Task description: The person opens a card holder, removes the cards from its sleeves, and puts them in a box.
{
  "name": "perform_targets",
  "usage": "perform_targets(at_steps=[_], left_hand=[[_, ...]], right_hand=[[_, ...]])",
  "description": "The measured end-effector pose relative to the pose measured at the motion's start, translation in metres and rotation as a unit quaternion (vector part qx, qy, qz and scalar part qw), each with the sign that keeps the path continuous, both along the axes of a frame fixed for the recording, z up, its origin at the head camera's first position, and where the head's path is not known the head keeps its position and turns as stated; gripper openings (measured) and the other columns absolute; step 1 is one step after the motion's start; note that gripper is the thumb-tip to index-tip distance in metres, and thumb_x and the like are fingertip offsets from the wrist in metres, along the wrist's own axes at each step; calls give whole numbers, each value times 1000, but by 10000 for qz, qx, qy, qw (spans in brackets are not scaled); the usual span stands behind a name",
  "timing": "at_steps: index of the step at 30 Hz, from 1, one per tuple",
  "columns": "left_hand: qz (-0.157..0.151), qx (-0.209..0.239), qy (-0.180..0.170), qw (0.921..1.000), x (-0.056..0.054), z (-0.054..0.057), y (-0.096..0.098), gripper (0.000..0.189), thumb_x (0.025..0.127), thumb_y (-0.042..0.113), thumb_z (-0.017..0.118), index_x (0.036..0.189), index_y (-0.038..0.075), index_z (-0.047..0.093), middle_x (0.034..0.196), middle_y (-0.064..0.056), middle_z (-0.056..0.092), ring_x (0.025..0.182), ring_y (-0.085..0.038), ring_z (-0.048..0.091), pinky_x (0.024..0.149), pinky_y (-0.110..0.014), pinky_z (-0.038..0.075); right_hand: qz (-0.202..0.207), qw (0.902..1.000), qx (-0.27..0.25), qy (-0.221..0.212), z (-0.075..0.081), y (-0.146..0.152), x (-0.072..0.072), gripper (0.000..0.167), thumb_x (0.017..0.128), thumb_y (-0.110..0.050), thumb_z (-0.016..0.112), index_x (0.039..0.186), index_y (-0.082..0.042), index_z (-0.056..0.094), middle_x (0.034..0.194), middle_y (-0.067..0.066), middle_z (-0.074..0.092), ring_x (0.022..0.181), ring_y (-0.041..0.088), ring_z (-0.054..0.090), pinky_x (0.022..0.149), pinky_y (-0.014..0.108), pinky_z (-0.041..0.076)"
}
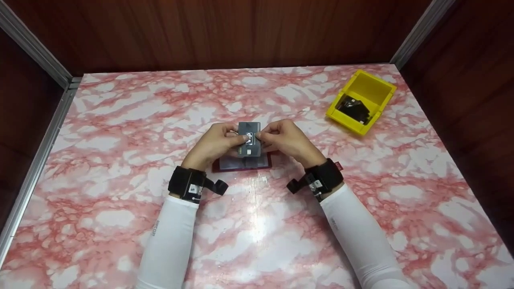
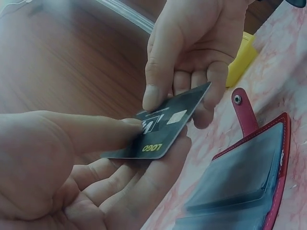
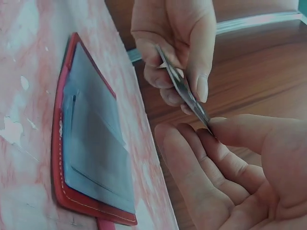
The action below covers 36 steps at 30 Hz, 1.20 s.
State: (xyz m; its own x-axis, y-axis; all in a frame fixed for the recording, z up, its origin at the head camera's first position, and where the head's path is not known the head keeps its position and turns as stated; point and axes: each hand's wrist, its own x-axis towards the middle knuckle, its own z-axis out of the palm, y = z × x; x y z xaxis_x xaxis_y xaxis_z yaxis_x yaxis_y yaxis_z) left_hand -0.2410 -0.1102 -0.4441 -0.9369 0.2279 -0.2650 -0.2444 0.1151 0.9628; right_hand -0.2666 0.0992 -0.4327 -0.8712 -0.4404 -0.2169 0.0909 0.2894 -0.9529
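A dark card (image 1: 244, 127) with a chip, a white emblem and yellow LOGO lettering is held up between both hands. My left hand (image 1: 213, 144) grips it with the thumb flat on its face and fingers beneath. At the opposite edge my right hand (image 1: 287, 138) pinches the card (image 3: 184, 91) between thumb and fingers. Below them lies a red card holder (image 2: 240, 175), spread open on the table, with clear plastic sleeves (image 3: 96, 143) and a strap with a metal snap (image 2: 238, 99). In the head view, the hands and card cover much of the holder.
A yellow bin (image 1: 379, 90) at the back right contains several black cards or flat pieces (image 1: 353, 108). The table (image 1: 120, 192) has a red and white marbled top. Dark wood panels (image 1: 225, 32) with metal frame bars enclose its back and sides.
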Motion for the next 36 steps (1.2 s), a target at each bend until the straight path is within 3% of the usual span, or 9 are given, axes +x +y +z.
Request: perform_targets(at_steps=[6, 10, 14, 18, 25, 29, 33, 36], left_hand=[[-62, 236, 15, 9997, -1, -3, -1, 23, 85, 15, 67, 101, 1, 59, 93, -21, 68, 75, -24, 69, 71, -38, 59], [-67, 80, 88, 9999, -1, -6, -1, 19, 86, 13, 65, 99, 1, 60, 95, -27, 66, 75, -26, 69, 72, -38, 59], [-9, -273, 16, 9996, 0, -8, -2, 18, 85, 14, 66, 98, 2, 60, 91, -22, 68, 76, -26, 69, 75, -40, 59], [0, -687, 35, 9976, 1, -12, -4, 20, 85, 17, 65, 97, 1, 60, 92, -20, 68, 80, -27, 69, 76, -39, 59], [88, -1514, 126, 9884, -1, -16, -8, 24, 84, 24, 67, 94, 3, 61, 91, -17, 69, 80, -25, 69, 72, -33, 59], [38, -1564, 141, 9876, -2, -17, -9, 24, 84, 24, 67, 93, 2, 61, 91, -18, 69, 81, -26, 69, 73, -34, 59], [17, -1547, 142, 9879, -1, -18, -8, 24, 84, 24, 66, 93, 3, 61, 91, -17, 69, 82, -25, 68, 73, -33, 59], [28, -1510, 135, 9884, -1, -17, -8, 23, 84, 23, 65, 93, 3, 61, 91, -16, 69, 81, -25, 68, 74, -33, 59]], right_hand=[[-517, 9978, 84, 407, 4, 21, -12, 24, 85, -23, 67, 91, 1, 67, 85, 14, 69, 70, 23, 69, 74, 44, 58], [-1207, 9907, 51, 624, 23, 47, -17, 26, 86, -22, 66, 95, 3, 66, 89, 16, 69, 72, 24, 69, 71, 37, 59], [-2025, 9775, -269, 529, 33, 80, -25, 29, 85, -22, 67, 98, 4, 65, 91, 14, 68, 76, 21, 69, 71, 31, 59], [-2924, 9540, -500, 435, 34, 119, -34, 33, 81, -25, 72, 99, 2, 67, 85, 10, 69, 72, 19, 69, 68, 28, 59], [-4346, 8956, -589, 753, 40, 171, -38, 27, 81, -19, 71, 96, 4, 68, 72, 6, 69, 62, 16, 69, 58, 25, 58], [-4688, 8766, 256, 1053, 35, 184, -44, 26, 82, -23, 69, 94, 1, 71, 69, -1, 67, 57, 12, 67, 53, 21, 56], [-4761, 8640, 1084, 1226, 28, 188, -51, 28, 84, -27, 67, 95, -2, 71, 74, -3, 66, 57, 9, 67, 52, 18, 55], [-4818, 8439, 1871, 1437, 23, 187, -56, 29, 85, -31, 64, 96, -5, 72, 82, 2, 71, 64, 11, 68, 59, 19, 56]])
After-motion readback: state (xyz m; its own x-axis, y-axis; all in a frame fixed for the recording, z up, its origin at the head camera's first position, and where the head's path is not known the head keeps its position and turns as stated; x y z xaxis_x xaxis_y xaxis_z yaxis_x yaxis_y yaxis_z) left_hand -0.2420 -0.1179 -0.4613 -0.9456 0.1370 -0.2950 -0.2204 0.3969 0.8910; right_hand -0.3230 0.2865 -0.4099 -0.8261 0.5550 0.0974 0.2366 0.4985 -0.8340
